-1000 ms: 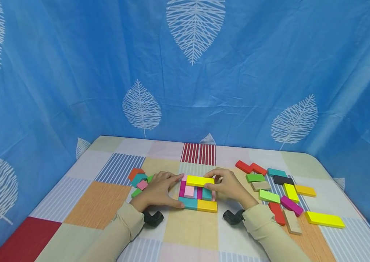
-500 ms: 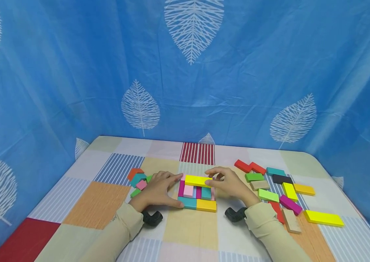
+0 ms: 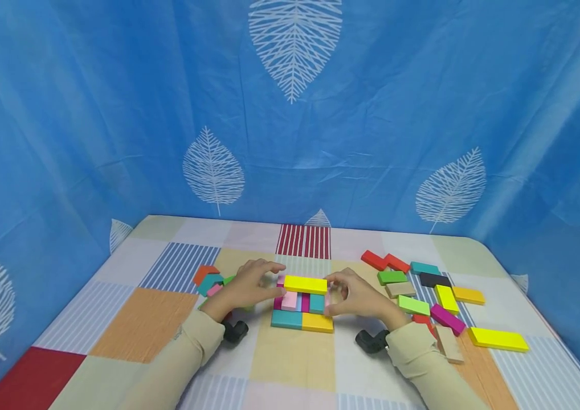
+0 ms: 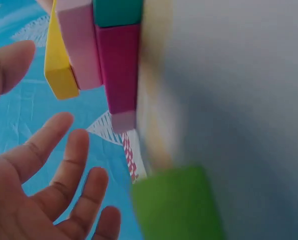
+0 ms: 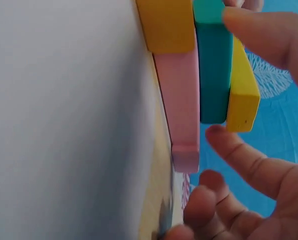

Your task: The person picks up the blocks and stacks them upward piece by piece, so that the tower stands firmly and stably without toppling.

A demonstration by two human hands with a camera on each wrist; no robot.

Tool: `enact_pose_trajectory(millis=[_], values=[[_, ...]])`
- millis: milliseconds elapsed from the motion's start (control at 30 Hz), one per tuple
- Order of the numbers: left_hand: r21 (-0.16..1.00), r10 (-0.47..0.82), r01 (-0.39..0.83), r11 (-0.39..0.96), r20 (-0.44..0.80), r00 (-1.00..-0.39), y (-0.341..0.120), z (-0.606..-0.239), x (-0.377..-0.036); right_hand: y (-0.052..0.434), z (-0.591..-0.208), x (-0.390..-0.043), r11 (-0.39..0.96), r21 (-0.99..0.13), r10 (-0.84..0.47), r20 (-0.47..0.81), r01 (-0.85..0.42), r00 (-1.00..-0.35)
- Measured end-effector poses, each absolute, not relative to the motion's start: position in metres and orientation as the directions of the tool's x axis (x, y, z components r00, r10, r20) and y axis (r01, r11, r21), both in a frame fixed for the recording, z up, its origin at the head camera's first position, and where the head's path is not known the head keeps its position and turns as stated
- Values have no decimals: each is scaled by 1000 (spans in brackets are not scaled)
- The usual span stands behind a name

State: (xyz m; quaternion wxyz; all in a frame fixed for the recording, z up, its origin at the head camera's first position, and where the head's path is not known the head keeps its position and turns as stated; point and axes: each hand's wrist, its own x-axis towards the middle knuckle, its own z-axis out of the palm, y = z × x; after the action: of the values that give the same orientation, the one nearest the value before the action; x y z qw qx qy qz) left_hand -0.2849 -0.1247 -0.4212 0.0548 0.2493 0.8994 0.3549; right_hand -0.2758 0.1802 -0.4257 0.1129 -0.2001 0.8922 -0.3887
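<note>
A low stack of coloured blocks [image 3: 301,303] stands mid-table with a long yellow block [image 3: 305,284] lying across its top. My left hand [image 3: 256,282] hovers at the stack's left end, fingers spread and straight; in the left wrist view this left hand [image 4: 49,170] touches no block, with the yellow block [image 4: 59,65] and a magenta block [image 4: 120,70] just beyond it. My right hand [image 3: 343,293] is against the stack's right end. There the right hand [image 5: 249,165] has one finger laid on a teal block [image 5: 214,65] and the others relaxed near the yellow block [image 5: 241,90].
Several loose blocks [image 3: 438,299] lie scattered on the patchwork tablecloth [image 3: 156,319] to the right, including a long yellow one [image 3: 497,339]. A small cluster of blocks [image 3: 208,279] sits left of my left hand. Blue leaf-print curtain [image 3: 290,142] surrounds the table.
My left hand has lifted off the stack's left side and now hovers with fingers spread. My right hand has let go of the yellow top block and dropped to the stack's right end.
</note>
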Motion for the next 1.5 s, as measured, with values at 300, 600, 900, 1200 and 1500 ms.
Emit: enact_pose_trajectory(millis=[300, 600, 900, 1200, 1500], values=[[666, 507, 370, 648, -15, -862, -114, -419, -294, 170, -425, -273, 674, -692, -422, -72, -259, -904], [659, 544, 415, 628, 9, -839, -114, -420, -297, 168, -424, -273, 697, -673, -403, -80, -249, -912], [656, 529, 404, 637, 9, -848, -110, -421, -297, 174, -425, -273, 684, -680, -419, -72, -263, -905], [627, 541, 393, 673, -54, -839, -111, -418, -291, 184, -426, -273, 646, -713, -447, -64, -272, -892], [577, 528, 398, 713, -69, -846, -111, -418, -290, 184, -427, -272, 645, -711, -450, -57, -280, -891]])
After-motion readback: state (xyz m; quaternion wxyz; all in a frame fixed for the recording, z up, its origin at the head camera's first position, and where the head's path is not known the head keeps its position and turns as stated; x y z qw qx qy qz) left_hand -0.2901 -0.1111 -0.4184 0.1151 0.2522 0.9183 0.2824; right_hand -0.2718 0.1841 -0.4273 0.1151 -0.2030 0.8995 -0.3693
